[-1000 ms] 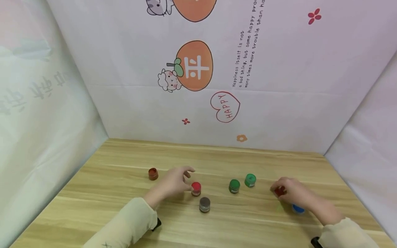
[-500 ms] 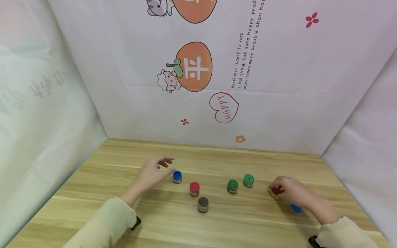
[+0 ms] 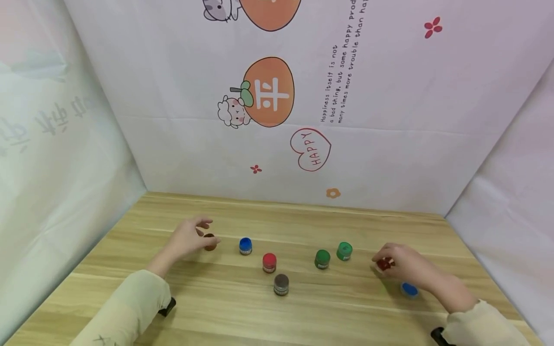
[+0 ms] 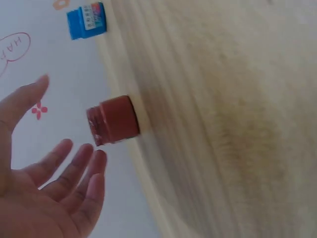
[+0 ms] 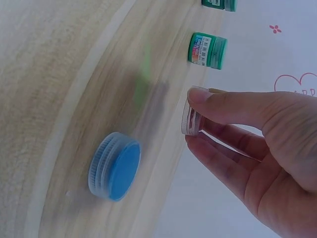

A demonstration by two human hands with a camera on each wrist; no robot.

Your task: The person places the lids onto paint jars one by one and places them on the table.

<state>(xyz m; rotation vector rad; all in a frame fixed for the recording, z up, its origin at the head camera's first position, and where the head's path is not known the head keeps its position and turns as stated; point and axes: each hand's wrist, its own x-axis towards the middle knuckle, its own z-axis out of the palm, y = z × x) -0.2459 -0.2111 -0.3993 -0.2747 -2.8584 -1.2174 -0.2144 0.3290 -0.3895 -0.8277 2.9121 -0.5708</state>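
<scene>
My left hand [image 3: 186, 236] is over the far left of the table, thumb and fingers spread around a small red-brown paint jar [image 4: 115, 120]. In the left wrist view the jar stands lidless and its threaded neck shows, with the hand apart from it. On the right, my right hand [image 3: 400, 263] pinches a clear ridged lid [image 5: 190, 118] with a red-brown inside, held on edge above the table. Below it a blue lid [image 5: 118, 166] lies on the wood. A blue paint jar [image 3: 245, 246], also lidless, stands just right of the left hand.
Mid-table stand a red jar [image 3: 269, 263] and a grey-brown jar [image 3: 281, 284]. Farther right are a dark green jar [image 3: 322, 259] and a lighter green jar [image 3: 344, 251]. White printed sheets [image 3: 195, 158] wall in the wooden table [image 3: 242, 312] at the back and sides.
My left hand has moved left from beside the red jar, past the blue jar, to the red-brown jar. The right hand keeps its lid in nearly the same place.
</scene>
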